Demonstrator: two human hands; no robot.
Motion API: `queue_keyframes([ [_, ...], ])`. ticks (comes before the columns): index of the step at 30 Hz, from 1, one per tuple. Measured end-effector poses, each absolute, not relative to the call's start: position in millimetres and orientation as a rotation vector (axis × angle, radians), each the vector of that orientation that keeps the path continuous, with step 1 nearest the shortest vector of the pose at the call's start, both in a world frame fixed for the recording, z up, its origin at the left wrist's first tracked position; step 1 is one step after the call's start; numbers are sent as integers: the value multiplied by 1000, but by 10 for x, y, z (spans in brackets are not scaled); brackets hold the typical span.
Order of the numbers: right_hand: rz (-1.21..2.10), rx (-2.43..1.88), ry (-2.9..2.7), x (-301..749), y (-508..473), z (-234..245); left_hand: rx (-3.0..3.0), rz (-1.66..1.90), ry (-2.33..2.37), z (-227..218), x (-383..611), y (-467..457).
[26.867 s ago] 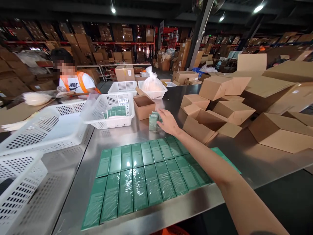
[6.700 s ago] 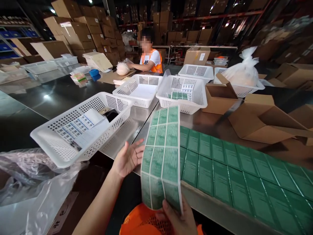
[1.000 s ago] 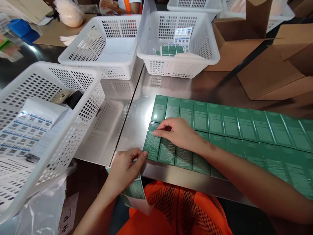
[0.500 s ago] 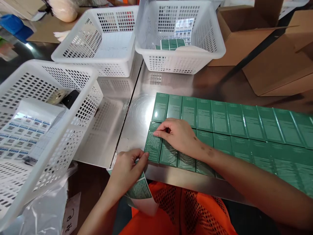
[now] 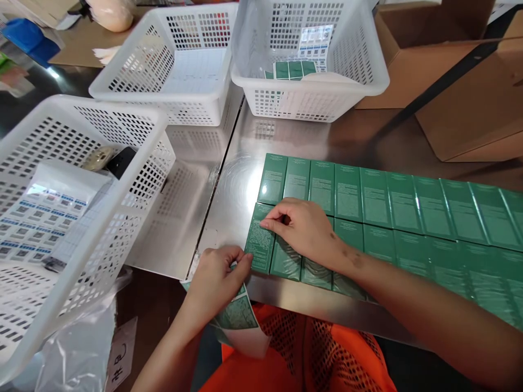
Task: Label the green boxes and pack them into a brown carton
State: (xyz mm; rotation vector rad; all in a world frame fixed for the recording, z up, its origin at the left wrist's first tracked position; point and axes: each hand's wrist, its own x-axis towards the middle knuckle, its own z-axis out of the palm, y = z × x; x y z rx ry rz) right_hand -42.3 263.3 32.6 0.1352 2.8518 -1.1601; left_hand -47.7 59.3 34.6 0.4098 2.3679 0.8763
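Two rows of green boxes (image 5: 368, 198) lie flat on a steel table (image 5: 241, 179). My right hand (image 5: 304, 228) rests on the near row's leftmost boxes, forefinger pressing a green printed label (image 5: 257, 242) onto the first box. My left hand (image 5: 216, 277) is closed at the table's near edge, pinching a sheet of green labels (image 5: 239, 321) that hangs down over an orange mesh vest (image 5: 310, 354).
Three white perforated baskets stand around: one at left (image 5: 131, 117) holding sheets of small printed labels, one behind it (image 5: 163, 92), one at top centre (image 5: 310, 100) with green labels. Brown cartons (image 5: 461, 98) sit at the right. A clear plastic bag (image 5: 69, 348) lies lower left.
Over the last second both hands stay nearly still on the first box. Earlier, I held the whole label sheet up with both hands; now it hangs below the table edge.
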Motion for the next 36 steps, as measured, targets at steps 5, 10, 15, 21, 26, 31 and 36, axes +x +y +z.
queue_keyframes([
  [5,-1193,244,2947,-408,2633,276,445,766,2355,367,-544,609],
  [10,-1209,236,2903,-405,2642,255,502,803,2274,306,-552,506],
  [15,-1088,135,2956,-412,2646,237,423,948,2369,243,-458,419],
  [21,-1426,6,2793,-199,2757,375,63,1229,2754,425,-367,318],
  [26,-1724,-42,2731,241,2557,591,-90,1486,2958,597,-352,433],
  [31,-1873,-215,2816,465,2303,526,-117,1646,2984,688,-307,659],
  [36,-1855,-189,3244,523,2168,434,-236,1899,2875,688,-248,696],
])
